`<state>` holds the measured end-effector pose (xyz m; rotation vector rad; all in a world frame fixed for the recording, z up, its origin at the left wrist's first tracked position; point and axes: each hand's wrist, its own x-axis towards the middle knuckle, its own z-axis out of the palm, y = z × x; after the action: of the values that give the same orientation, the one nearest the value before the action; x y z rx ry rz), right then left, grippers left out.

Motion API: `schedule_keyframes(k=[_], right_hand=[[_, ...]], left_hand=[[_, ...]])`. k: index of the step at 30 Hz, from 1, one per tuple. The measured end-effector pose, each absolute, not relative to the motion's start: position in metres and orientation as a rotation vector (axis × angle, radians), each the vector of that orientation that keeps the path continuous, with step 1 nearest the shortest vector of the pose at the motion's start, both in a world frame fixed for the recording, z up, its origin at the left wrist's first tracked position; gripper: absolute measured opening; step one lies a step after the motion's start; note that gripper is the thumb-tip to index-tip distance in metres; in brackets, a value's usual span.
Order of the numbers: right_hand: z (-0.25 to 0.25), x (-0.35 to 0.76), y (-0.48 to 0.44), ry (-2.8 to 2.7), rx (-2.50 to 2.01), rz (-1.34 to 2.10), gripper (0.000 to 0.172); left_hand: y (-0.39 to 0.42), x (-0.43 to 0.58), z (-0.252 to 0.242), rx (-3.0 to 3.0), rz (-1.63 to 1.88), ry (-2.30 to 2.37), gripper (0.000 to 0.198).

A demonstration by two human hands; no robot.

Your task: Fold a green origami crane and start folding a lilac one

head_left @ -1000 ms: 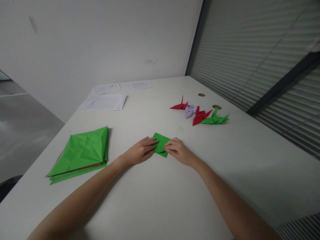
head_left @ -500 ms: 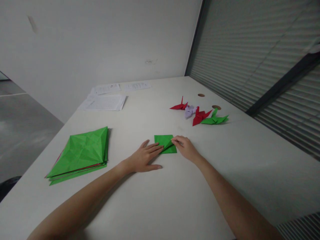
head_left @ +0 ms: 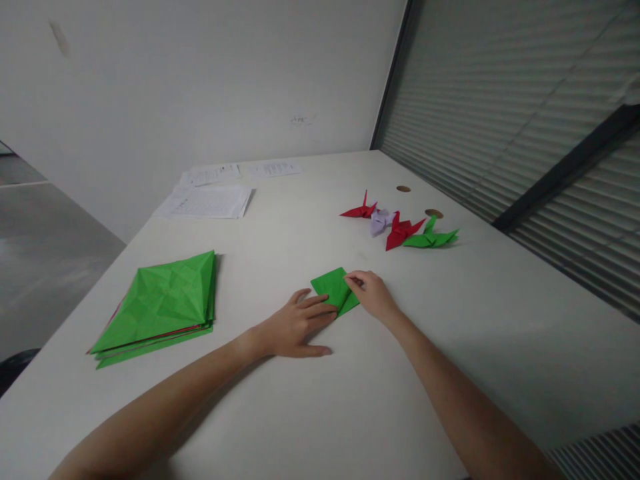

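A small folded square of green origami paper (head_left: 330, 285) lies on the white table between my hands, turned at an angle with a fold line running across it. My left hand (head_left: 297, 325) rests palm down with its fingers spread, the fingertips pressing on the paper's lower left part. At the paper's upper right edge, my right hand (head_left: 370, 292) pinches a flap between thumb and fingers. The fingertips hide part of that edge.
Left of my arm sits a stack of creased green paper (head_left: 165, 300) with red edges showing. Beyond my right hand stand folded paper cranes: red (head_left: 403, 231), lilac (head_left: 381, 221) and green (head_left: 431, 237). Printed sheets (head_left: 207, 202) lie at the back left, and blinds (head_left: 500, 120) line the right side.
The green paper has turned from lying square to lying at an angle. My left hand has shifted slightly down and right; my right hand still pinches the flap.
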<state>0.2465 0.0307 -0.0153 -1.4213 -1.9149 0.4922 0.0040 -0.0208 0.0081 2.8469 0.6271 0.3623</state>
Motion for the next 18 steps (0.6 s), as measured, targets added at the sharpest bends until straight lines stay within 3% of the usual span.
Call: schedule_keyframes(k=[18], right_hand=[[-0.015, 0.231, 0.023, -2.095, -1.606, 0.187, 0.016]], left_hand=[[-0.016, 0.002, 0.010, 2.715, 0.366, 0.612, 0.051]])
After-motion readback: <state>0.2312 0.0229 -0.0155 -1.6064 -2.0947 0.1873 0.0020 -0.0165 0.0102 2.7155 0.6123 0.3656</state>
